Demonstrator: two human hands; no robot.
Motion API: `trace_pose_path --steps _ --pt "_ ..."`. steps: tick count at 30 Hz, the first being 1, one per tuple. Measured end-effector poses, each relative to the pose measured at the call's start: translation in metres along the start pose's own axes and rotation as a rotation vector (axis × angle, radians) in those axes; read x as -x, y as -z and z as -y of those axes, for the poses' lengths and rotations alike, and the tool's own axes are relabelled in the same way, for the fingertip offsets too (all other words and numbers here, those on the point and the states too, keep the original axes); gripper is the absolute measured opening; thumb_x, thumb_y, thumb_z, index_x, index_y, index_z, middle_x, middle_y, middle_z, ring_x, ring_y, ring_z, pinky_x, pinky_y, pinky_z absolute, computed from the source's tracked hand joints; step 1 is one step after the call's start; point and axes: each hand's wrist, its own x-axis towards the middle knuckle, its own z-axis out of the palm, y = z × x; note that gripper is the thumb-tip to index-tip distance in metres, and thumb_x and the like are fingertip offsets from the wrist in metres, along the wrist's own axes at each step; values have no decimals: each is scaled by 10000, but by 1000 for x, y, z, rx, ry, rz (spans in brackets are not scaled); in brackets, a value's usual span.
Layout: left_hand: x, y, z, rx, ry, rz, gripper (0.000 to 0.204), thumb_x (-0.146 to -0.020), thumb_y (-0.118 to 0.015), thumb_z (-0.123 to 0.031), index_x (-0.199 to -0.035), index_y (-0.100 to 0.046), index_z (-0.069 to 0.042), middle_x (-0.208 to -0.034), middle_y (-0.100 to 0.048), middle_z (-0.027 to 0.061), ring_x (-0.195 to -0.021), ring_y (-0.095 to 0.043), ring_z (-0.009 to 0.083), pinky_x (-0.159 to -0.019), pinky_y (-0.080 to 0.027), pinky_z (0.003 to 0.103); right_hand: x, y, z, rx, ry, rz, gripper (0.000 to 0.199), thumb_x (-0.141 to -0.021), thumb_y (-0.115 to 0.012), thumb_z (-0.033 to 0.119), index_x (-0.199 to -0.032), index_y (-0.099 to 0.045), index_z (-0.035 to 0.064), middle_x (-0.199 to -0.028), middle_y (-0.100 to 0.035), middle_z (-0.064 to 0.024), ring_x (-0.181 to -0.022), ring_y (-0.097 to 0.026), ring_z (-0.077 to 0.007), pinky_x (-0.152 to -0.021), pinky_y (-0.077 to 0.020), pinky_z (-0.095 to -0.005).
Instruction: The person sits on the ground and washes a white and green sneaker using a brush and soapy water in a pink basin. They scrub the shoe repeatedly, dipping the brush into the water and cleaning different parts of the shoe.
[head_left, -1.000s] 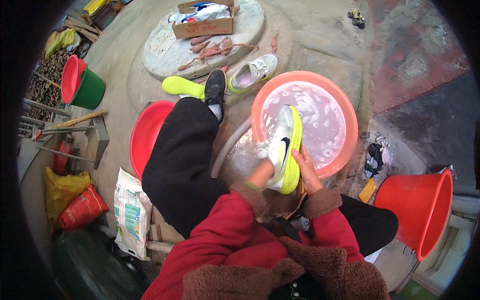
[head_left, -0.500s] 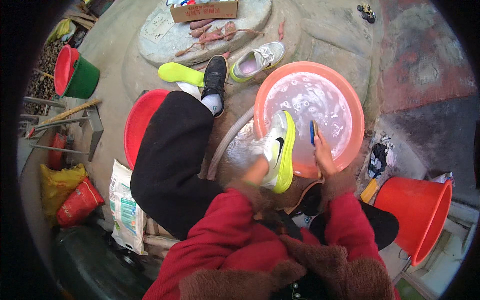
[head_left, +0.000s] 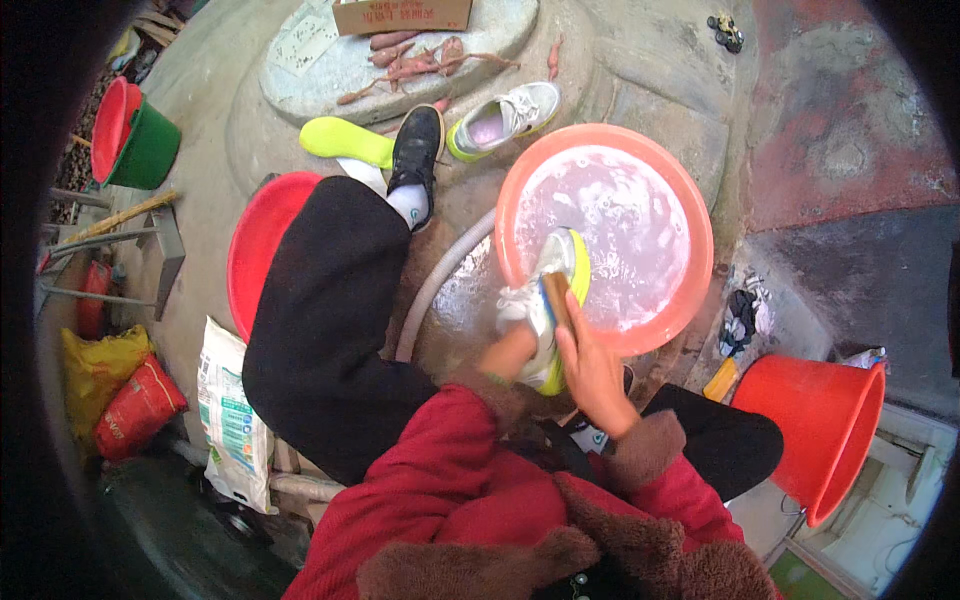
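My left hand [head_left: 505, 352] grips a white sneaker with a yellow-green sole [head_left: 545, 300], held tilted over the near rim of an orange basin [head_left: 690, 210] full of soapy water. My right hand [head_left: 590, 365] presses a wooden-backed brush [head_left: 556, 297] against the side of the sneaker. A second white sneaker [head_left: 505, 118] lies on the ground beyond the basin, next to my black shoe [head_left: 415, 150]. A yellow-green insole [head_left: 345, 140] lies to the left of that shoe.
A red basin [head_left: 255, 245] sits under my left leg. An orange bucket [head_left: 830, 430] stands at the right, a grey hose [head_left: 435, 285] curves beside the basin. A round stone slab [head_left: 330, 65] holds a cardboard box and sweet potatoes. Green and red buckets [head_left: 135, 140] stand far left.
The sneaker has turned from sole-side up to its white side up, and my right hand has come back from the basin's water and laid the brush on it.
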Motion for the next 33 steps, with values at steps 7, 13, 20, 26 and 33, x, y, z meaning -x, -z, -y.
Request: trace_pose_path --steps 7,13,20,26,33 --pt "5 -6 -6 -24 -10 25 342 -962 -480 -33 -1258 -630 50 -1185 -686 111 -1136 -615 208 -972 -486 357 -3 3 2 -179 -193 34 552 -1054 -478 334 -1541 -374 96 -1162 -617 -370 -1096 -611 -516 -924 -483 -525" --pt "10 -8 -7 -24 -12 47 342 -962 -480 -34 -1259 -628 52 -1188 -684 114 -1139 -614 209 -973 -486 357 -1 7 -4 -34 -312 116 555 -1057 -446 377 -1546 -374 127 -1099 -657 -352 -1020 -658 -483 -882 -501 -534" --pt "3 -13 -8 -19 -17 58 343 -962 -481 -35 -1261 -625 54 -1191 -683 116 -1143 -613 210 -974 -485 358 18 -5 -4 -18 92 -49 570 -1029 -525 256 -1552 -360 104 -1300 -550 -387 -1236 -543 -515 -1066 -415 -502" --pt "1 -18 -12 -20 -28 88 344 -963 -482 -36 -1262 -623 56 -1193 -681 118 -1146 -612 211 -975 -484 359 -17 -19 -58 -61 -216 -45 565 -1037 -491 399 -1549 -379 188 -1051 -680 -327 -949 -661 -512 -817 -513 -542" --pt "-6 -7 -17 -51 -43 91 344 -963 -483 -37 -1264 -620 58 -1196 -679 121 -1150 -611 212 -976 -484 360 -54 -41 -162 -259 -395 -285 684 -992 -539 470 -1563 -348 145 -1180 -665 -306 -1094 -633 -499 -932 -483 -538"
